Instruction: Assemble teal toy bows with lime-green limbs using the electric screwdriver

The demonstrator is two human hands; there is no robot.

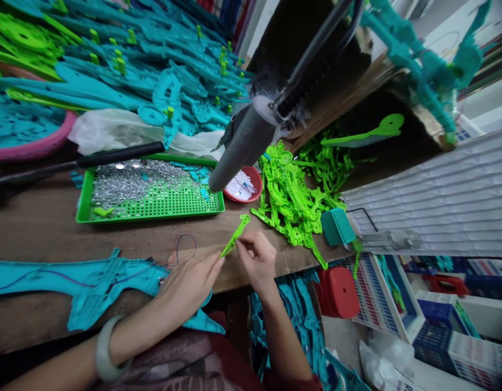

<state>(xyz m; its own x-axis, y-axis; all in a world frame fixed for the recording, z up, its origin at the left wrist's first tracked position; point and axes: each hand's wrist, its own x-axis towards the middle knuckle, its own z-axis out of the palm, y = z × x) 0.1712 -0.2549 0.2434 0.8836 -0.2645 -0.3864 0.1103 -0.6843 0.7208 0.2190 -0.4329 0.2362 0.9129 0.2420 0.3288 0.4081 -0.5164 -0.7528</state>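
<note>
My left hand (194,279) reaches across a teal plastic part (100,282) on the wooden table, its fingers closed on the lower end of a slim green plastic piece (237,234). That piece slants up and to the right. Against its right side, my right hand (257,258) is pinched; whatever lies between its fingertips is too small to make out. Thin wires (186,244) stick up beside my left hand, and a blue wire runs along the teal part. My left wrist and forearm cover some of the teal part.
A green tray (153,214) of small metal pieces sits behind my hands. Beside it are a red bowl (257,184), a grey post (245,144) and a heap of green parts (289,195). A black-handled lever (120,155) crosses the tray's back left. Teal parts (153,60) pile up behind.
</note>
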